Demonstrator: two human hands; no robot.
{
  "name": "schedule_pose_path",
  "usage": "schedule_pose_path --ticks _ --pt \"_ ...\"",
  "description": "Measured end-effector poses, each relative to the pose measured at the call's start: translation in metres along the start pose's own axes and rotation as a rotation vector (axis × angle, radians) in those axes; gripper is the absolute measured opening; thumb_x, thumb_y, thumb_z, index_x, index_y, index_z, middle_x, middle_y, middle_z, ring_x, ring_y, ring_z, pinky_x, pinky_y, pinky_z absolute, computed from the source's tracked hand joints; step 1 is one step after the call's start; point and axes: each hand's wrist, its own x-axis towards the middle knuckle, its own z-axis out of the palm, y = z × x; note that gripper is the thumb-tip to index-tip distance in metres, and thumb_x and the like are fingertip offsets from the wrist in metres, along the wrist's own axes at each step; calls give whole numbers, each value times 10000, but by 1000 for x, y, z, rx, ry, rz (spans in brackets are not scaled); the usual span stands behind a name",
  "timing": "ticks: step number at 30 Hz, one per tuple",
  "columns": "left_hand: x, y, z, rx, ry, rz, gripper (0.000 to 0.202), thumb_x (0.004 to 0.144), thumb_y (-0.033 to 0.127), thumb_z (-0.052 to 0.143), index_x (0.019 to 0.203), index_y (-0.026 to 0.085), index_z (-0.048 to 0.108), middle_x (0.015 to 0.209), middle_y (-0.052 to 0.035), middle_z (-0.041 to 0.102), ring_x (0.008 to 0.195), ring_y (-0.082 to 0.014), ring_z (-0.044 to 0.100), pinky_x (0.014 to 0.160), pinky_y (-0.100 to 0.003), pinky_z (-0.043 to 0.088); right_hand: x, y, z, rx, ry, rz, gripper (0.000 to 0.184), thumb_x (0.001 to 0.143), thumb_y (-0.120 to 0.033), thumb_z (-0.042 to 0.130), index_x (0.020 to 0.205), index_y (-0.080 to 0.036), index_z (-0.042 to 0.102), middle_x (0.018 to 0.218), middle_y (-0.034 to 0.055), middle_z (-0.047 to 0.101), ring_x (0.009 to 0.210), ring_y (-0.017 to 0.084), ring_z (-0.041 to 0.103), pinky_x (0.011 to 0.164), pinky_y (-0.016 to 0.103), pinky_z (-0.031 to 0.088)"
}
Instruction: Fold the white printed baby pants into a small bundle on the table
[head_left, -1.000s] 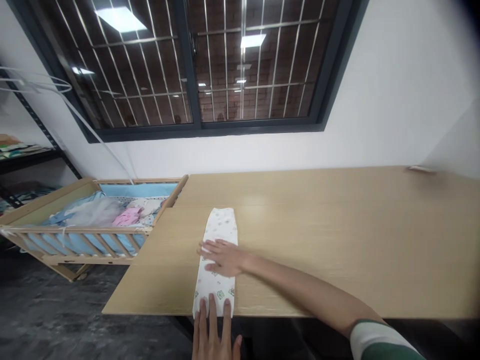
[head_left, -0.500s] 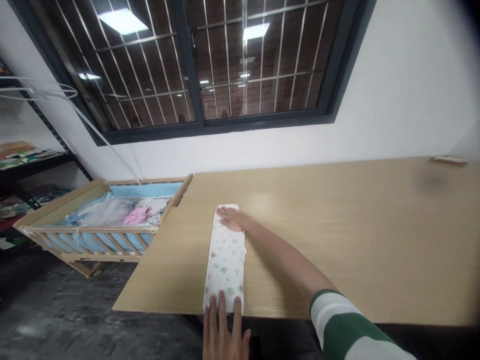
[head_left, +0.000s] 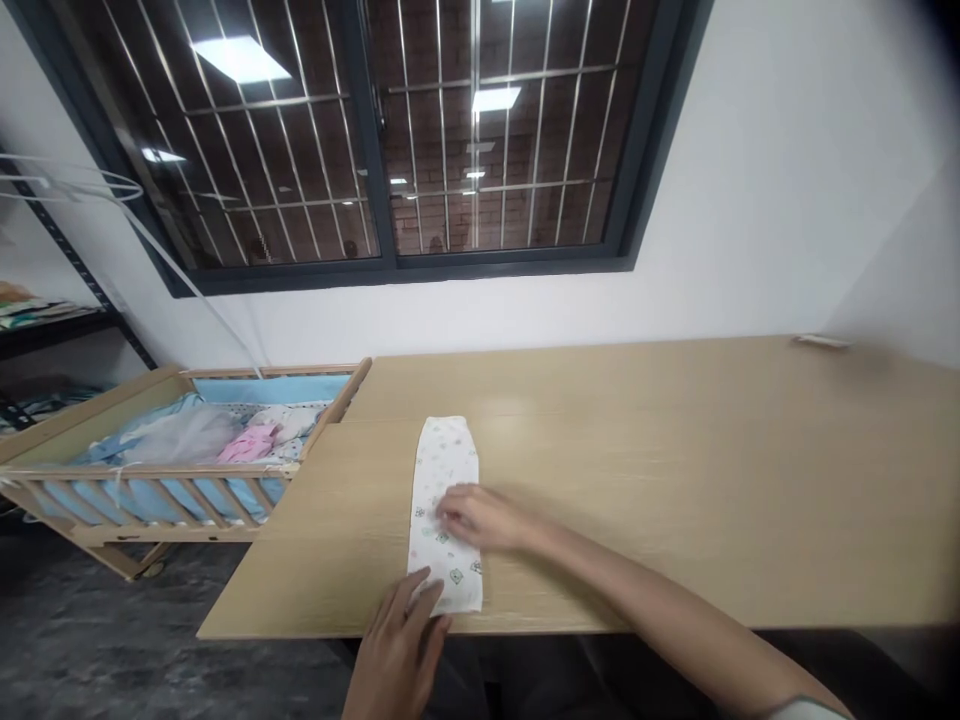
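A long white folded cloth (head_left: pixel 442 460) with small green prints lies flat on the wooden table (head_left: pixel 637 450), its near end close to the front edge. My left hand (head_left: pixel 397 645) is at the cloth's near left corner, fingers spread and the fingertips over its edge. Over the middle of the cloth is my right hand (head_left: pixel 484 515), slightly blurred, with loosely bent fingers and nothing visible in them. Whether it touches the cloth I cannot tell.
To the left of the table stands a wooden crib (head_left: pixel 187 480) with blue lining, holding a pink cloth (head_left: pixel 251 442) and sheer white netting. A barred window (head_left: pixel 390 150) is behind. A small flat object (head_left: pixel 821 341) lies at the far right corner of the table.
My right hand has drawn back from the cloth's far end to its middle, its flat fingers now bent. My left hand has shifted left to the near corner. The view has tilted slightly.
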Motion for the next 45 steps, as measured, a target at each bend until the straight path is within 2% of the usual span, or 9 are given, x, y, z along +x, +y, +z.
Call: schedule_pose_path --ticks 4,8,15,19,24,31,37,41,45 --pt "-8 -14 -5 -16 -31 101 315 1000 364 512 1285 271 608 1255 -70 692 1153 -204 666 941 -322 601 -57 -53 4 74 -80 -41 287 998 -392 521 1093 -198 709 1044 100 688 1008 222 640 921 339 498" --pt "-13 -18 -6 16 -20 188 365 989 348 530 1341 259 575 1263 -83 692 1153 -209 669 940 -316 598 -93 -75 13 -38 -19 46 442 966 -496 565 1288 -200 631 1197 137 655 1138 276 589 1033 414 451" --pt "0 -7 -26 -88 -5 261 447 924 4 374 1159 264 651 983 -28 746 881 -135 725 794 -236 605 -113 -93 30 -100 22 118 357 978 -147 428 1259 -241 627 1153 125 664 1065 254 608 942 403 500" --pt "4 0 -39 -231 16 256 391 961 50 359 1148 235 647 960 -46 726 877 -108 724 806 -177 583 -120 -114 9 21 53 147 325 969 -158 438 1179 -266 660 1137 109 647 1073 227 612 960 350 515" --pt "20 -3 -64 -287 29 133 265 1005 246 505 1236 261 634 1056 -40 747 958 -134 734 856 -185 580 -114 -124 -42 164 94 171 390 1021 -239 425 1367 -317 586 1152 91 639 1061 199 639 920 310 540" --pt "122 -27 -82 -262 13 -70 262 1011 336 476 1098 235 702 1096 -38 755 1018 -184 701 923 -304 553 -51 -55 -77 197 347 202 305 1027 -359 477 1244 -219 640 1139 98 674 1035 226 636 927 370 509" --pt "204 -56 -29 -131 -278 -300 311 992 231 419 1071 173 714 1105 -86 750 1040 -197 665 902 -271 476 14 38 -50 110 400 386 234 966 -195 485 1090 -150 678 1112 113 669 1051 217 608 937 335 482" --pt "224 -64 10 -45 -324 -368 268 973 184 458 1061 153 709 1072 -120 745 1018 -204 660 835 -256 454 37 76 -25 36 337 582 280 923 -112 447 1068 -127 686 1104 118 679 1073 222 598 965 329 463" --pt "223 -58 28 54 -317 -393 281 969 164 457 1149 125 670 1145 -158 708 1071 -234 634 859 -285 451 43 85 -13 12 320 634 320 904 -93 433 1102 -105 684 1120 145 672 1073 238 612 955 342 474"
